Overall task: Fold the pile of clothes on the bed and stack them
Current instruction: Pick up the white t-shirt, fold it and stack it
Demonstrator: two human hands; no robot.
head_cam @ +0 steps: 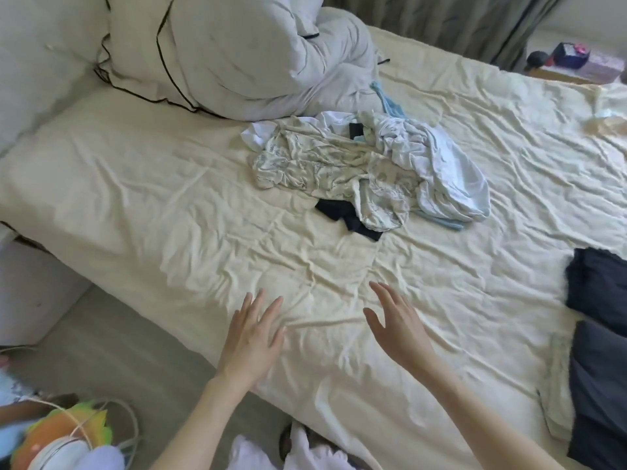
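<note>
A loose pile of clothes [366,167] lies in the middle of the bed [169,205]: pale printed garments, a light blue piece [451,178] on its right, and a dark navy item [342,217] poking out at its near edge. Folded dark garments [597,286] sit stacked at the bed's right side, with a grey one [600,385] nearer me. My left hand [252,337] and my right hand [397,325] reach out over the bare sheet near the front edge, fingers straight and spread, holding nothing. Both are well short of the pile.
A bunched white duvet with black piping [237,59] fills the bed's far left. A padded headboard [37,62] stands at the left. Floor [112,354] shows below the bed edge, with colourful items [61,439] at bottom left. A bedside surface with small objects [573,59] is at top right.
</note>
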